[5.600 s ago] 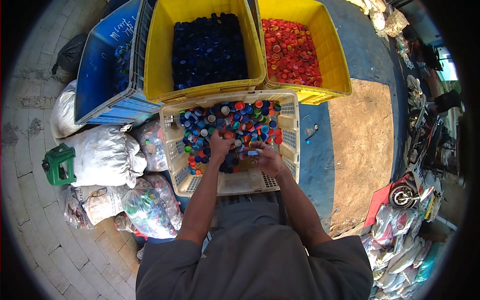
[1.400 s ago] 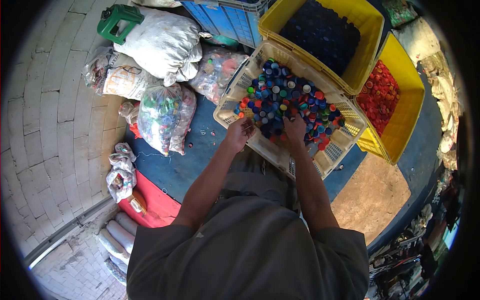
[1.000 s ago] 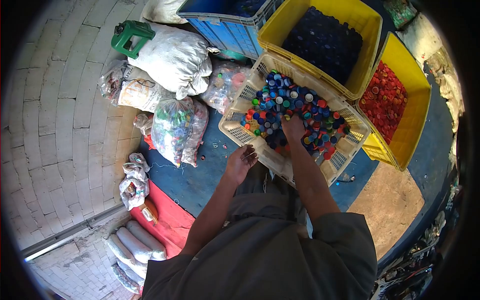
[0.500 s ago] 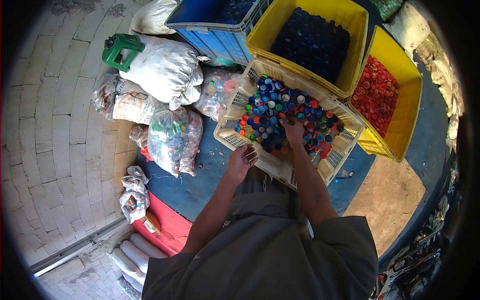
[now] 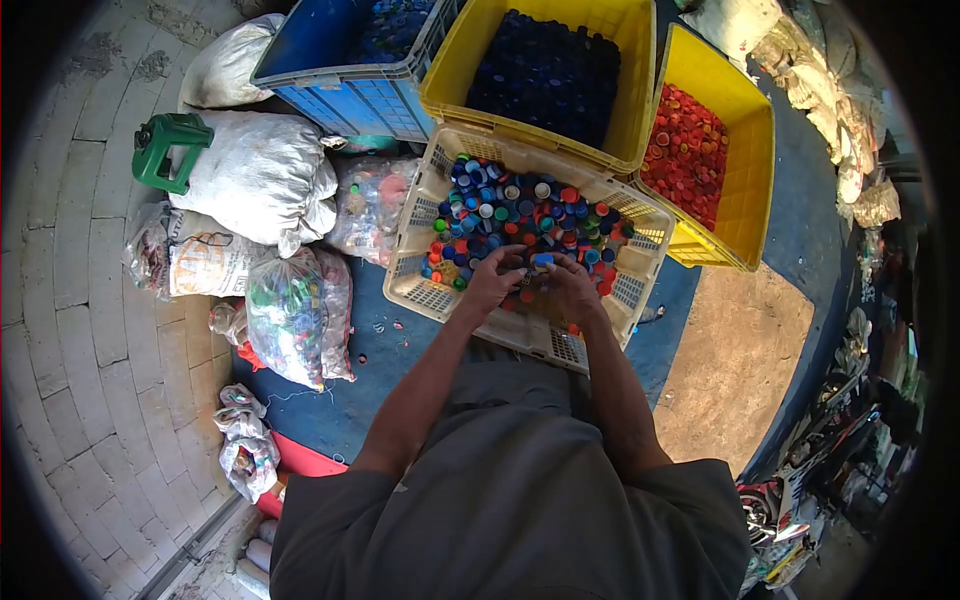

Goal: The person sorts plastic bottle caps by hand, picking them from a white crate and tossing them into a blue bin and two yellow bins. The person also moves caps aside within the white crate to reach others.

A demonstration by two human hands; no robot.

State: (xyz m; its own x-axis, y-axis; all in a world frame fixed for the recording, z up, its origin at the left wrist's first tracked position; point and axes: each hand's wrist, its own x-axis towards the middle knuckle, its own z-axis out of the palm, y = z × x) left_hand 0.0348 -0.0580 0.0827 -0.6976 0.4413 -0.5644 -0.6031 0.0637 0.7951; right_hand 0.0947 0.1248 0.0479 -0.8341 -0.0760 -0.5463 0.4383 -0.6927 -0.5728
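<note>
A cream plastic crate [image 5: 402, 262] in front of me holds a heap of mixed bottle caps [image 5: 505, 212], blue, red, green, white and orange. Over its near part, my right hand [image 5: 572, 287] pinches a blue bottle cap [image 5: 542, 260] between thumb and fingers. My left hand [image 5: 494, 281] is close beside it, fingers curled together above the caps. Whatever lies between the left fingertips is too small to make out.
Beyond the crate stand a yellow bin [image 5: 440, 105] of dark blue caps, another yellow bin [image 5: 750, 160] of red caps and a blue bin [image 5: 350, 95]. Sacks [image 5: 245, 175], a green jerrycan [image 5: 172, 150] and clear bags [image 5: 290, 310] lie left. Brown board [image 5: 745, 350] lies right.
My left hand has moved from the crate's near edge in over the caps. The right hand has drawn back from the heap with a blue cap. The camera view has shifted.
</note>
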